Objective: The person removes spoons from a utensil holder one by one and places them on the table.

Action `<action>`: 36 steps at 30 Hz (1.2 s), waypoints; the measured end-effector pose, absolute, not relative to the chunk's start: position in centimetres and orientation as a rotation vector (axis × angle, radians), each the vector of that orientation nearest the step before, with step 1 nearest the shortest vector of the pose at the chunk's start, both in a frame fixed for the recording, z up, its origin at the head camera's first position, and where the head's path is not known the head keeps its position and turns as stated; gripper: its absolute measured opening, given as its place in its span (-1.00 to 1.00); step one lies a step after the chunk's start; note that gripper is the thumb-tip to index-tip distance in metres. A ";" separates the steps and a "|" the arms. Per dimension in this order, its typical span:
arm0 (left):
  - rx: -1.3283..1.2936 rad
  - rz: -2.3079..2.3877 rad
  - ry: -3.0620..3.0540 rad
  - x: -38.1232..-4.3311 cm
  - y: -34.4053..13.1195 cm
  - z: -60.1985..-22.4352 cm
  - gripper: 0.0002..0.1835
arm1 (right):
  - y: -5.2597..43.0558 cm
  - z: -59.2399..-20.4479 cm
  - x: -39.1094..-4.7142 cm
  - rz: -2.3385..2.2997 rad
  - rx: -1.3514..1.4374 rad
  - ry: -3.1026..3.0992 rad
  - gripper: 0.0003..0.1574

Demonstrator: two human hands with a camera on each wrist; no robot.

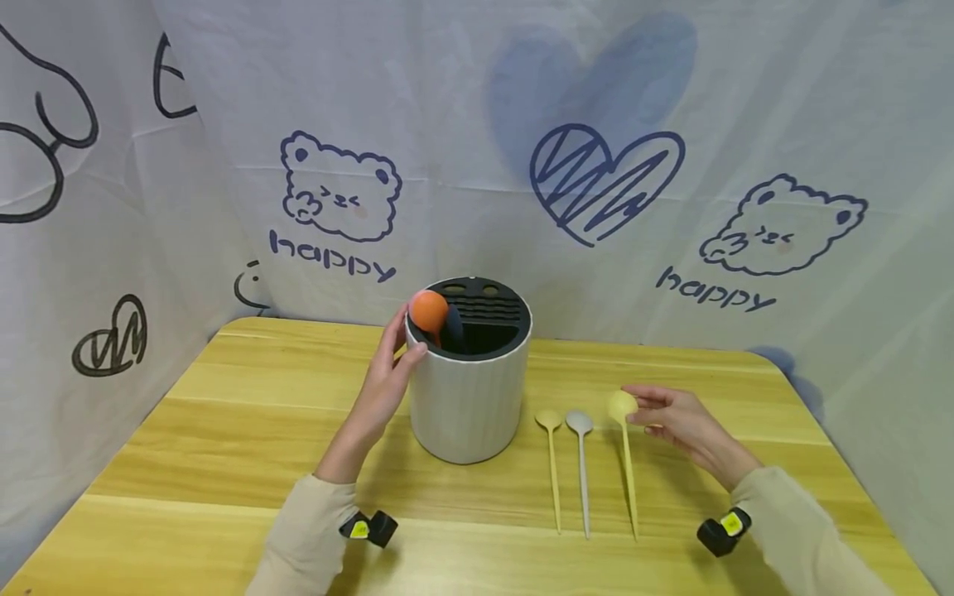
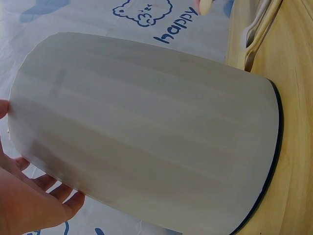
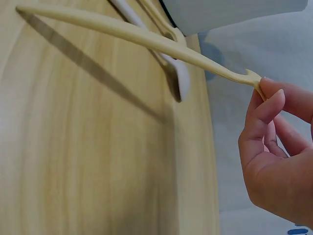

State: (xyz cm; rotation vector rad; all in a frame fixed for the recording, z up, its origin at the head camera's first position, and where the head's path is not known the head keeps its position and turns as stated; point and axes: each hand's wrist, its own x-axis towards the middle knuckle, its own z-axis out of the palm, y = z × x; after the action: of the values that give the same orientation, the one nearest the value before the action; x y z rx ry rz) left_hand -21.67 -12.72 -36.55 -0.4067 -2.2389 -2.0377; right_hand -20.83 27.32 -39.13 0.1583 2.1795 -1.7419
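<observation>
While a yellow spoon [image 1: 629, 472], right of centre in the head view, is pinched at its bowl end by the right hand [image 1: 674, 422], the white container [image 1: 465, 406] at centre is held near its rim by the left hand [image 1: 386, 385], whose fingers are partly hidden. An orange utensil's [image 1: 429, 311] lower end is concealed inside. In the right wrist view, a grey spoon [image 3: 183, 81] is cut off at the top.

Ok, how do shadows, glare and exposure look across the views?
Right wrist: the held yellow spoon casts a long, distinct shadow on the table; left wrist: the canister is framed sideways, dim, without strong glare; head: the backdrop lettering reads clearly, but the canister's opening is too dark to see into.
</observation>
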 end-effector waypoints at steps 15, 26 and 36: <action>-0.388 -2.009 -2.266 -21.7 -12.7 -36.4 -0.31 | 27.6 -41.9 -20.8 -1.788 0.204 2.164 -0.22; -0.400 -2.015 -2.256 -21.8 -12.7 -36.5 -0.31 | 27.8 -42.8 -20.7 -1.776 0.182 2.132 -0.20; -0.395 -2.018 -2.258 -21.8 -12.7 -36.6 -0.31 | 28.0 -43.5 -21.1 -1.758 0.154 2.129 -0.21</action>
State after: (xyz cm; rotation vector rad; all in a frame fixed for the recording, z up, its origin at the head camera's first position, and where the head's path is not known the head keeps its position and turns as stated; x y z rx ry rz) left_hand -21.76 -12.74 -36.58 -0.3946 -2.2582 -2.0183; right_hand -21.12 28.03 -43.50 0.1535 2.1287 -1.7585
